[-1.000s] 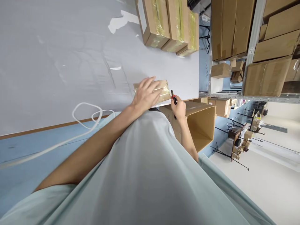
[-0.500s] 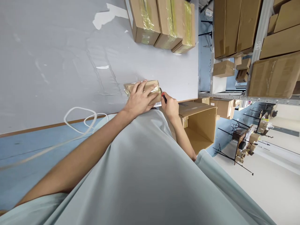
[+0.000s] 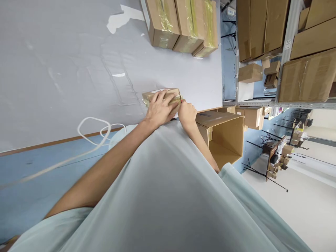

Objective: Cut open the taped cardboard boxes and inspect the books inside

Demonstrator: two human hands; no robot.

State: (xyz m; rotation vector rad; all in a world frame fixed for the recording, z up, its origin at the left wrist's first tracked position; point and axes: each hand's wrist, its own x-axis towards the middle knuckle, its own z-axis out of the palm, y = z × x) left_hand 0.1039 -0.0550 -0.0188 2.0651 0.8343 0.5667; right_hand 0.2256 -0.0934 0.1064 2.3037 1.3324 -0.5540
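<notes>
Cardboard, taped glossy: the small box point(image 3: 162, 98) lies at the near edge of the white surface point(image 3: 78, 63), long axis left-right. Your left hand point(image 3: 159, 109) presses flat on top; your right hand point(image 3: 187, 113), clenched, touches its right end.

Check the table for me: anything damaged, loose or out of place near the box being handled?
Yes. The table's white covering is wrinkled and torn, with a peeled patch near the three taped boxes. A loose white strap curls over the table's front edge. The small taped box under both hands looks intact.
</notes>
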